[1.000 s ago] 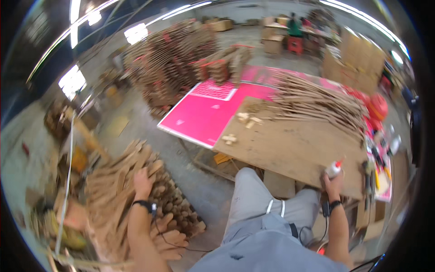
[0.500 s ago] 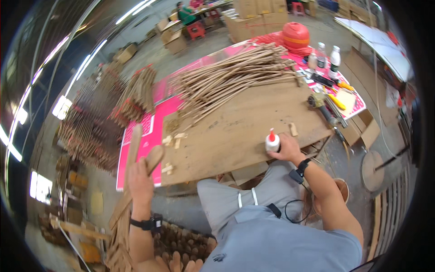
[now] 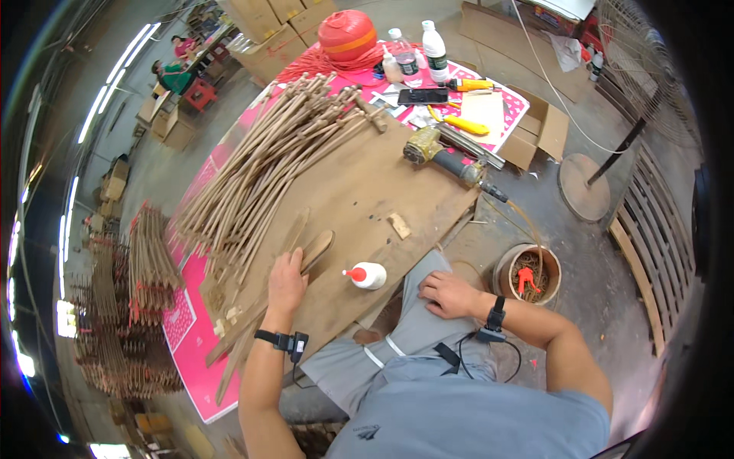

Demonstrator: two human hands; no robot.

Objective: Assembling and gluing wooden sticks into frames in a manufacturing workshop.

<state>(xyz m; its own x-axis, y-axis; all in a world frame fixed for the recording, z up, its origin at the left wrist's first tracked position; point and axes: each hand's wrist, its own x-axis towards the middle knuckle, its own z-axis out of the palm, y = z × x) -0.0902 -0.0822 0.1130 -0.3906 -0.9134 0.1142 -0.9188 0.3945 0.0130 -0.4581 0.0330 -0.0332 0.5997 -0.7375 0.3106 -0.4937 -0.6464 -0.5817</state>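
My left hand (image 3: 286, 284) is closed around flat wooden slats (image 3: 318, 246) with rounded ends, over the left part of the brown work board (image 3: 359, 206). Their long ends run down toward the pink table edge, and the palm hides where they meet. A white glue bottle (image 3: 371, 276) with a red tip sits on the board to the right of that hand, its tip pointing left; neither hand touches it. My right hand (image 3: 448, 294) rests on my right thigh, fingers spread a little, holding nothing.
Many thin wooden sticks (image 3: 267, 168) lie piled across the board's far left. A small wood block (image 3: 398, 226) and a nail gun (image 3: 451, 162) are at the right. Bottles, a phone (image 3: 423, 96) and red twine (image 3: 348, 37) stand behind. A bucket (image 3: 552, 277) is on the floor.
My right hand has let go of the glue bottle and moved onto my thigh. My left hand has brought the slats in over the board. The view has turned to the right.
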